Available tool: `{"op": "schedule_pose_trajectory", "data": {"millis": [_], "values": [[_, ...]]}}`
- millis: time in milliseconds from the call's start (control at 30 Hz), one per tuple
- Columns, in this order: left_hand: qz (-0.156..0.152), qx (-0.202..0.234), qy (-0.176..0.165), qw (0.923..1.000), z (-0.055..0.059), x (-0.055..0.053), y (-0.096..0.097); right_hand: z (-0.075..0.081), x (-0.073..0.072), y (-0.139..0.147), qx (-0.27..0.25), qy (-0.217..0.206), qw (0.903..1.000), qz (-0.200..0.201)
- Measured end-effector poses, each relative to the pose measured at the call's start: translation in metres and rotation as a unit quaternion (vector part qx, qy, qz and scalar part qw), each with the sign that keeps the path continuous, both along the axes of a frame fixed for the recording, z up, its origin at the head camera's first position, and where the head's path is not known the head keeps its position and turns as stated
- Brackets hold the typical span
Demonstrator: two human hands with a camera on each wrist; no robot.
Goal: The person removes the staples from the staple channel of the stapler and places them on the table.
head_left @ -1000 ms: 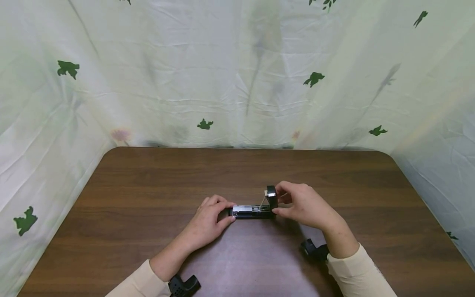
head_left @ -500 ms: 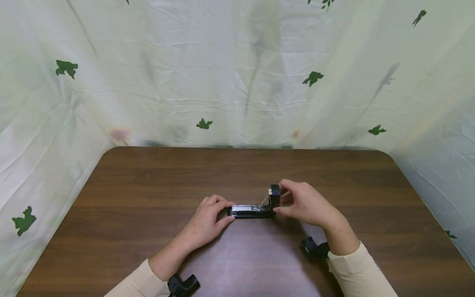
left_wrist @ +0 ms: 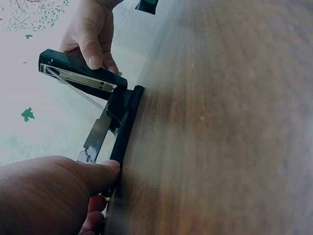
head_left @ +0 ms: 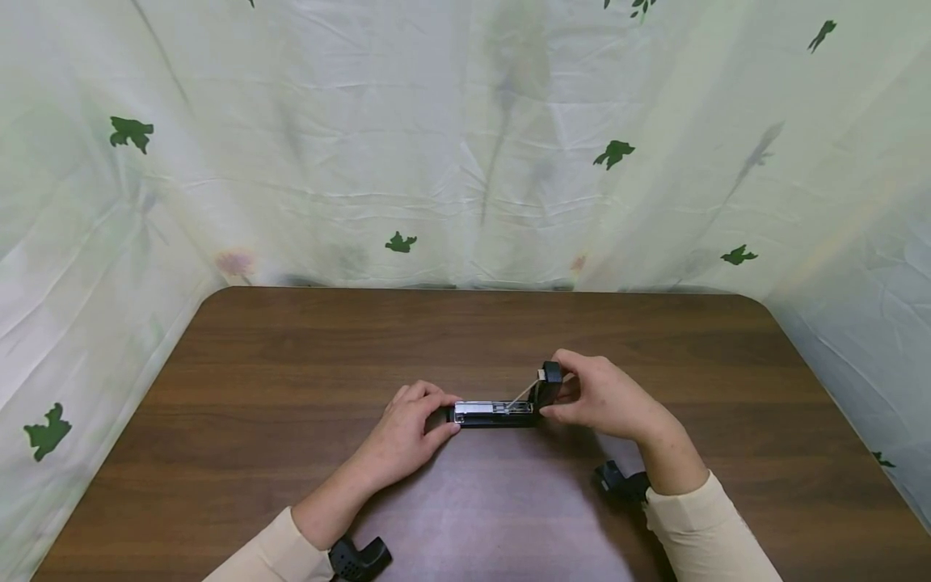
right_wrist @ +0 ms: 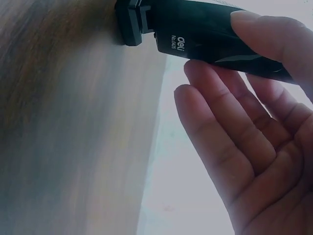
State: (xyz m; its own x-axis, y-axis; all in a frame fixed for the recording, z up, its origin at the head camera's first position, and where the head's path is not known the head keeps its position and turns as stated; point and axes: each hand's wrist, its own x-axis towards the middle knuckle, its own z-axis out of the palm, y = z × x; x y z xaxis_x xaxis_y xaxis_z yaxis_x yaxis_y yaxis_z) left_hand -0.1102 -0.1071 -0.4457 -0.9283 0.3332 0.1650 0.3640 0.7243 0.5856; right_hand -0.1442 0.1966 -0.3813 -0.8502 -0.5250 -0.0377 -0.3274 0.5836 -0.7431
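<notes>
A black stapler (head_left: 494, 421) lies on the table with its top cover (head_left: 550, 385) swung up at the right end. My left hand (head_left: 410, 432) grips the base's left end between thumb and fingers. With thumb and fingertips, my right hand (head_left: 607, 396) holds the raised cover; white lettering shows on the cover's outer face (right_wrist: 205, 36) in the right wrist view. A silver staple channel (left_wrist: 98, 132) is exposed along the base. From the channel a thin pale rod (left_wrist: 78, 89) slants up to the cover's underside. Fingers partly hide the base's left end.
The brown wooden table (head_left: 327, 331) has rounded far corners. Behind it and at both sides hangs a pale curtain (head_left: 327, 162) with green leaf-like patches. A black wrist camera (head_left: 360, 558) sits by the left sleeve, another camera (head_left: 618, 485) by the right.
The stapler's cover has tilted further back to the right, carried by my right hand, and the rod now slants lower. My left hand has stayed on the base.
</notes>
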Motion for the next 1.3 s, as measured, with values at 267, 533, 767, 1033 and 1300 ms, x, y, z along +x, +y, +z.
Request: {"op": "schedule_pose_trajectory", "data": {"millis": [267,533,767,1033,1300], "values": [[0.000,0.003,-0.009,1.0000,0.0010,0.0004,-0.0005,-0.0025,-0.0026,0.0033,-0.015,-0.015,0.9998,0.003],[0.000,0.002,-0.011,0.9999,0.0012,0.0002,-0.0003,-0.0024,-0.0035,0.0065,0.003,-0.011,0.9999,0.000],[-0.002,0.002,-0.010,0.9999,0.0010,-0.0006,-0.0001,-0.0023,-0.0045,0.0077,0.000,-0.023,0.9997,0.000],[-0.006,0.003,0.000,1.0000,0.0010,-0.0012,-0.0002,-0.0025,-0.0048,0.0077,-0.020,0.002,0.9994,0.026],[-0.007,-0.001,0.004,1.0000,-0.0002,-0.0007,-0.0010,-0.0047,-0.0062,0.0093,-0.015,0.005,0.9994,0.030]]}}
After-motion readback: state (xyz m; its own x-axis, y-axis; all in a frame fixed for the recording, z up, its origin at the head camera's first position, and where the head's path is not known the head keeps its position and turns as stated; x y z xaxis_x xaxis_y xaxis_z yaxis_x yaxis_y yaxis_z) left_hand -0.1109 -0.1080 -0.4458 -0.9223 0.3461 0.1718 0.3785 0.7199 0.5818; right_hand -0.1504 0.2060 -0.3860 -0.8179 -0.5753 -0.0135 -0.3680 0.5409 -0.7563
